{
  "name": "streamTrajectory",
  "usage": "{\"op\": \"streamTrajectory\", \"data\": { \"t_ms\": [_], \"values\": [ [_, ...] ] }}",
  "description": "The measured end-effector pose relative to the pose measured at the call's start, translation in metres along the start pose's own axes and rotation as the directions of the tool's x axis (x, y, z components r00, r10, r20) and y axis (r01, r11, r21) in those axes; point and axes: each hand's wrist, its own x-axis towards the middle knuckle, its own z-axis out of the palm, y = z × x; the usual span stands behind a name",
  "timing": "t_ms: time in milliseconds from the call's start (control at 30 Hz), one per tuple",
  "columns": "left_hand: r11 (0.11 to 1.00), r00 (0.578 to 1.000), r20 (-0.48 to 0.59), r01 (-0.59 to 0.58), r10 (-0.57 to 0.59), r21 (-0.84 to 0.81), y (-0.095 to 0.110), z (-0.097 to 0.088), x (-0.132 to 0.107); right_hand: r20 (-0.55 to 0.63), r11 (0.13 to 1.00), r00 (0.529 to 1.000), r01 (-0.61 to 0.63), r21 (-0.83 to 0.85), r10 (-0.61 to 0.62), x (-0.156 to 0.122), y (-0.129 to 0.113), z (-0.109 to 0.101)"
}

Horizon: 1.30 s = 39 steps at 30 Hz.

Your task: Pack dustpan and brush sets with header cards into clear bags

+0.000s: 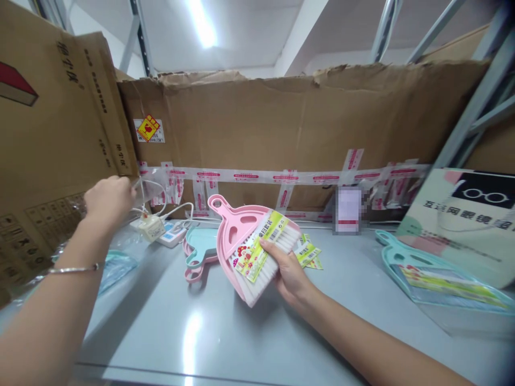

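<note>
The right hand [292, 273] holds a pink dustpan [237, 228] and white brush [254, 288], tilted above the table [161, 327]. Left of that grip, the left hand [108, 199] curls near clear plastic [156, 179]; whether holding any, I cannot tell.

The pale box [446, 228] reads “网眼镜” in part.

Head cam, wide POV, facing fwd/down, table [153, 332] close below, cardboard [241, 123] straight ahead, ceiling [249, 32] up top
</note>
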Motion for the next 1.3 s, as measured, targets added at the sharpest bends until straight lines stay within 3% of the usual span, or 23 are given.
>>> {"op": "streamTrajectory", "data": {
  "t_ms": [100,167,233,300,433,567,667,800,900,1100,1300],
  "values": [
    [0.953,0.946,-0.119,-0.294,0.301,0.067,0.044,-0.001,-0.027,0.070,1.000,0.998,0.003,0.006,-0.004,-0.002,-0.004,0.000],
    [0.871,0.868,-0.070,-0.486,0.491,0.074,0.075,0.005,-0.046,0.100,1.000,0.995,0.015,0.005,-0.015,-0.003,-0.006,-0.001],
    [0.815,0.813,-0.052,-0.579,0.580,0.035,0.097,0.015,-0.060,0.093,1.000,0.995,0.025,0.001,-0.025,-0.003,-0.008,-0.002],
    [0.833,0.831,-0.066,-0.553,0.552,0.012,0.105,0.025,-0.066,0.063,1.000,0.998,0.025,-0.007,-0.024,-0.002,-0.008,-0.004],
    [0.920,0.912,-0.128,-0.392,0.390,0.015,0.099,0.037,-0.067,-0.009,0.999,1.000,-0.019,-0.050,0.018,0.002,-0.007,-0.007],
    [0.922,0.906,-0.190,-0.386,0.379,0.000,0.095,0.040,-0.072,-0.027,0.992,0.996,-0.090,-0.089,0.088,0.002,-0.003,-0.006],
    [0.872,0.848,-0.259,-0.488,0.463,-0.041,0.101,0.043,-0.081,-0.034,0.988,0.991,-0.132,-0.085,0.130,-0.002,0.003,-0.004],
    [0.743,0.704,-0.408,-0.664,0.582,-0.086,0.112,0.048,-0.095,-0.101,0.984,0.979,-0.177,-0.009,0.176,-0.003,0.009,-0.001],
    [0.660,0.615,-0.492,-0.744,0.616,-0.104,0.117,0.047,-0.102,-0.156,0.988,0.977,-0.138,0.070,0.147,0.001,0.010,-0.003],
    [0.581,0.541,-0.524,-0.807,0.658,-0.104,0.123,0.043,-0.113,-0.193,0.988,0.981,-0.002,0.155,0.032,0.010,0.006,-0.009],
    [0.557,0.509,-0.531,-0.826,0.677,-0.082,0.128,0.043,-0.116,-0.104,0.984,0.990,-0.081,0.159,0.098,0.005,0.014,-0.006]
  ]
}}
